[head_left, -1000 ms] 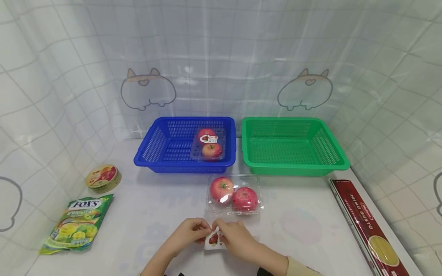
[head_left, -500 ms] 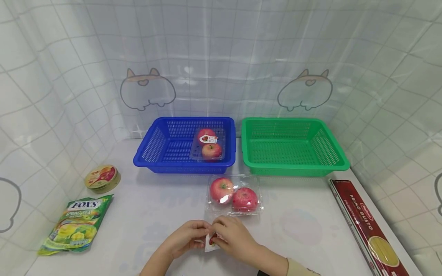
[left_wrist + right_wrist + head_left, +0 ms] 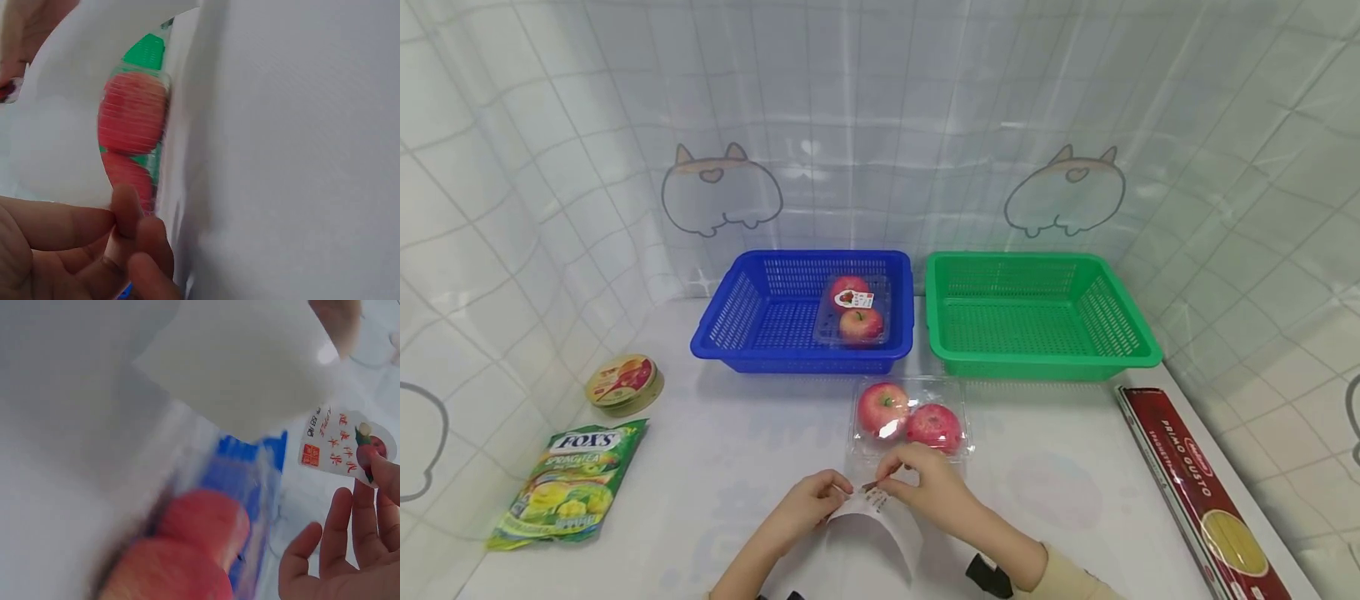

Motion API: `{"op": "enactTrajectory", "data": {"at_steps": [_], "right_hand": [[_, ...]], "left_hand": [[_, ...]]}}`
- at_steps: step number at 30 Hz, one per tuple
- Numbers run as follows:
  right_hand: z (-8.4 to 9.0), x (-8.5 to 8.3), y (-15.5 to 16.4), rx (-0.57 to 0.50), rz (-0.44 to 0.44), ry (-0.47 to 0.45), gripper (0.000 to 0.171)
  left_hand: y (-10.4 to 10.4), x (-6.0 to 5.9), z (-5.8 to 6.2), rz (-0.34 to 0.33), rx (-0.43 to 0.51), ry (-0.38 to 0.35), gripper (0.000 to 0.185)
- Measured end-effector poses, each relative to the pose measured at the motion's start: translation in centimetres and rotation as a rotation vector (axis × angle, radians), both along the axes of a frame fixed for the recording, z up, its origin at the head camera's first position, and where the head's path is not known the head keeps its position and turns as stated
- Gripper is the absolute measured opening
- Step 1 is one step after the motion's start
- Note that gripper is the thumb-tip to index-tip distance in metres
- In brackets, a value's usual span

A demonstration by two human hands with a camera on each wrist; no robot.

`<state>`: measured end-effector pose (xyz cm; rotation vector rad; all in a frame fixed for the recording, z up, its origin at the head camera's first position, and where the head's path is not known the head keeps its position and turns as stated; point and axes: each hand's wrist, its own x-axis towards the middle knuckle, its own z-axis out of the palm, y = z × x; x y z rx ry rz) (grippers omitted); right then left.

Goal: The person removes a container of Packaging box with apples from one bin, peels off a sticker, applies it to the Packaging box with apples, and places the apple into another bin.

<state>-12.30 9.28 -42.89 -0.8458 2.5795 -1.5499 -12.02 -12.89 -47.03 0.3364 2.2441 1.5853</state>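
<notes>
Near the table's front edge, my left hand (image 3: 837, 493) pinches a curled white backing paper (image 3: 889, 527). My right hand (image 3: 897, 482) pinches a small apple-printed sticker (image 3: 876, 497), peeled off the paper and held just in front of a clear clamshell box (image 3: 912, 422) with two red apples. The right wrist view shows the sticker (image 3: 345, 445) held at its edge by my fingertips (image 3: 382, 470), with the apples (image 3: 187, 550) below. In the left wrist view my fingers (image 3: 119, 219) grip the backing paper (image 3: 56, 144) in front of the apples (image 3: 132, 112).
A blue basket (image 3: 741, 321) at the back holds another labelled apple box (image 3: 854, 312). The green basket (image 3: 1041, 321) stands beside it. A spaghetti box (image 3: 1198, 492) lies along the right edge. A candy bag (image 3: 571, 483) and a round tin (image 3: 623, 382) lie at the left.
My right hand has peeled the sticker away and moved up toward the apple box. The backing paper now hangs curled from my left hand.
</notes>
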Motion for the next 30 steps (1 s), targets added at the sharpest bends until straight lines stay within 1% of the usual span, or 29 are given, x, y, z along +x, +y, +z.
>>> {"op": "enactTrajectory", "data": {"at_steps": [3, 4, 6, 10, 12, 14, 15, 18, 20, 22, 25, 27, 29, 30], "right_hand": [[0.9, -0.9, 0.8, -0.073, -0.031, -0.116, 0.005], [1.2, -1.2, 1.0, -0.096, -0.046, -0.148, 0.005], [1.8, -1.9, 1.4, -0.135, -0.082, -0.202, 0.008], [2.4, -3.3, 2.1, -0.17, -0.178, -0.273, 0.01], [2.4, -4.0, 2.3, -0.18, -0.224, -0.293, 0.011], [2.1, -4.8, 2.5, -0.207, -0.265, -0.314, 0.011], [2.0, -5.1, 2.6, -0.211, -0.284, -0.31, 0.011], [1.6, -6.1, 2.6, -0.226, -0.33, -0.297, 0.011], [1.2, -6.6, 2.6, -0.212, -0.358, -0.281, 0.011], [0.9, -7.1, 2.5, -0.192, -0.385, -0.268, 0.009], [0.3, -7.6, 2.4, -0.158, -0.42, -0.239, 0.008], [0.0, -7.8, 2.3, -0.135, -0.438, -0.216, 0.007], [-0.3, -7.9, 2.2, -0.105, -0.454, -0.188, 0.006], [-0.4, -7.9, 2.2, -0.095, -0.46, -0.177, 0.006]], "left_hand": [[0.2, 0.3, 0.2, 0.035, -0.126, 0.053, 0.012], [0.4, 0.3, 0.3, 0.056, -0.177, 0.051, 0.012], [0.5, 0.4, 0.4, 0.06, -0.265, 0.089, 0.011], [0.8, 0.3, 0.5, 0.044, -0.413, 0.183, 0.005], [0.8, 0.3, 0.6, 0.042, -0.482, 0.24, 0.002], [0.9, 0.2, 0.7, 0.049, -0.527, 0.272, 0.004], [0.9, 0.2, 0.8, 0.056, -0.54, 0.282, 0.005], [0.9, 0.2, 1.1, 0.074, -0.55, 0.279, 0.004], [1.0, 0.1, 1.3, 0.08, -0.551, 0.267, 0.004], [1.0, 0.1, 1.4, 0.091, -0.558, 0.276, 0.004], [1.2, -0.1, 1.6, 0.144, -0.569, 0.31, 0.005], [1.5, -0.2, 1.8, 0.204, -0.558, 0.354, 0.007], [2.0, -0.5, 2.2, 0.27, -0.532, 0.422, 0.007], [2.3, -0.7, 2.4, 0.296, -0.515, 0.47, 0.006]]}}
